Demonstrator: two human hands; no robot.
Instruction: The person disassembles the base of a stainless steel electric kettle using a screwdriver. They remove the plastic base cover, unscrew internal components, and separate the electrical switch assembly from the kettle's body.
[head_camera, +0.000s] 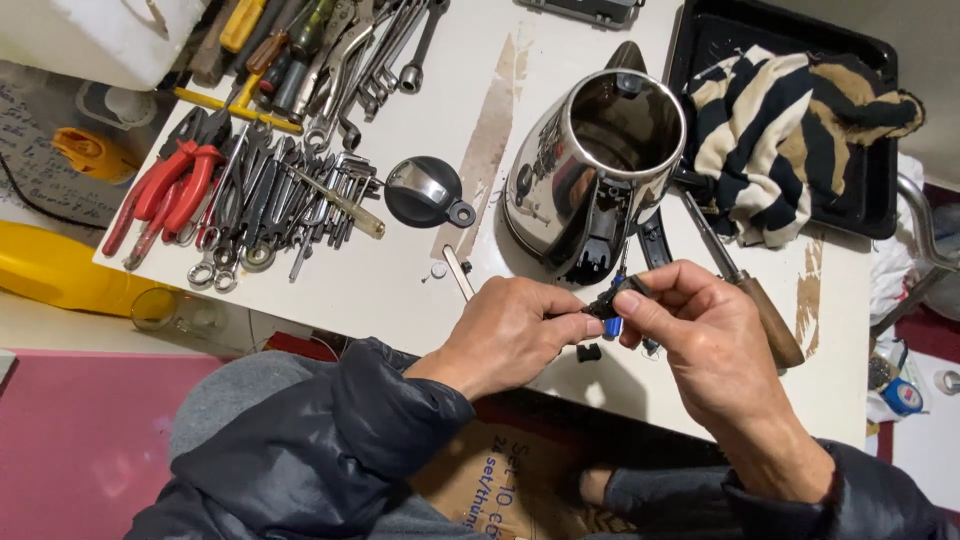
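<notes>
My left hand (510, 335) and my right hand (700, 335) meet over the near edge of a white table (400, 280). Together they pinch a small black part with a blue piece (610, 308) between their fingertips. A thin wire runs up from that part toward a shiny steel kettle (590, 170), which lies tilted on the table just beyond my hands with its mouth open. The kettle's black-and-chrome lid (425, 190) rests on the table to the left. A tiny black piece (588, 352) sits below my fingers.
A pile of wrenches, pliers and screwdrivers (270, 150) covers the table's left part. A wooden-handled tool (755, 295) lies right of the kettle. A striped cloth (790, 110) fills a black tray (880, 190) at the back right. A yellow container (50, 270) sits lower left.
</notes>
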